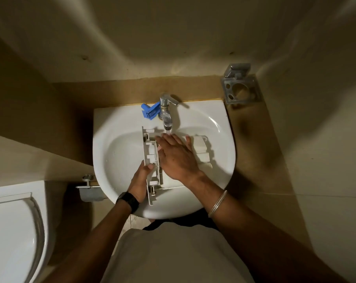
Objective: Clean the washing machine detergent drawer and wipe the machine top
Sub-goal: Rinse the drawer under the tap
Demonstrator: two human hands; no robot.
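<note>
The white detergent drawer (151,158) lies in the white sink (120,152), under the chrome tap (166,111), from which water runs. My left hand (139,183) grips the drawer's near left edge, thumb on top. My right hand (176,155) lies flat with straight fingers on the drawer's inside, fingertips near the water stream, hiding the drawer's middle. A blue plastic drawer insert (150,111) rests on the sink rim left of the tap.
A metal toothbrush holder (241,87) hangs on the wall at the right. The toilet (11,231) stands at the lower left, with a metal paper holder (90,190) beside the sink. Beige tiled walls close in on all sides.
</note>
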